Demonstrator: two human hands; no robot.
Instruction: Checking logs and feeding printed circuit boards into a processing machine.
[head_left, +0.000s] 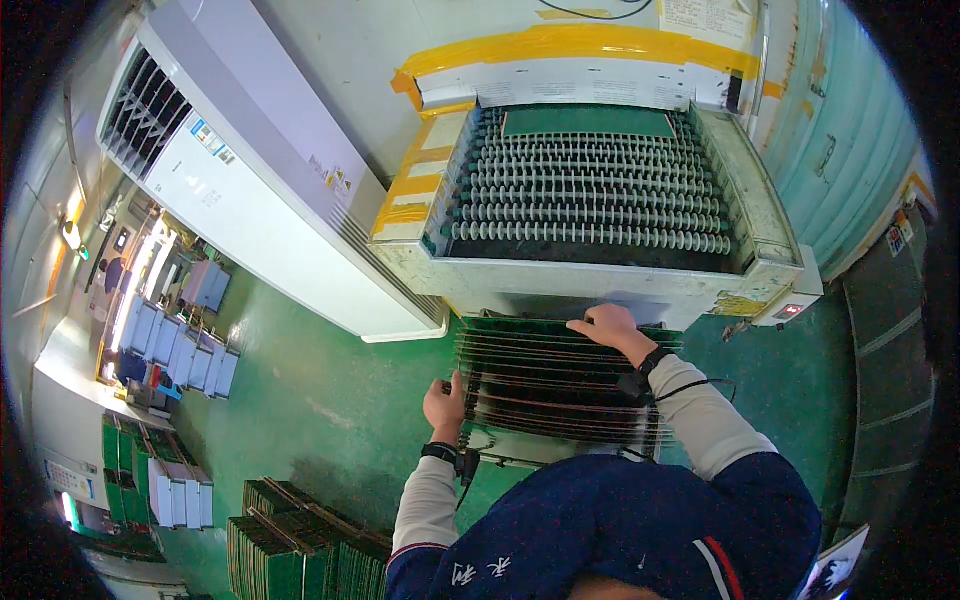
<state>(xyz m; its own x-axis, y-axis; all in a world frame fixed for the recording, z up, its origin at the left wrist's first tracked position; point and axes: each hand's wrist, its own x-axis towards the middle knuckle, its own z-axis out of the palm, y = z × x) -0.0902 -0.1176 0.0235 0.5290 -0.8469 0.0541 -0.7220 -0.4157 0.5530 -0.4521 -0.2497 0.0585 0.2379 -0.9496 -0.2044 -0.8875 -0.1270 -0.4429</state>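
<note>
In front of me stands a rack (pixel 550 440) with several thin green boards on edge, looking like circuit boards. My right hand (pixel 610 328) is closed at the top edge of the farthest green board (pixel 520 326), fingers pointing left. Beside the rack's left end is my left hand (pixel 444 408), its fingers curled and thumb up. What it grips, if anything, is hidden. Beyond the rack, a roller conveyor machine (pixel 595 272) has rows of white wheels (pixel 590 190). Another flat green board (pixel 590 122) lies at the far end of its rollers.
A tall white air conditioner (pixel 270 210) stands left of the machine. Stacked green boards (pixel 290 540) sit on the floor at lower left, with more racks (pixel 175 345) farther off. A dark panel (pixel 885 370) stands at right. Dark cables hang from both wrist straps.
</note>
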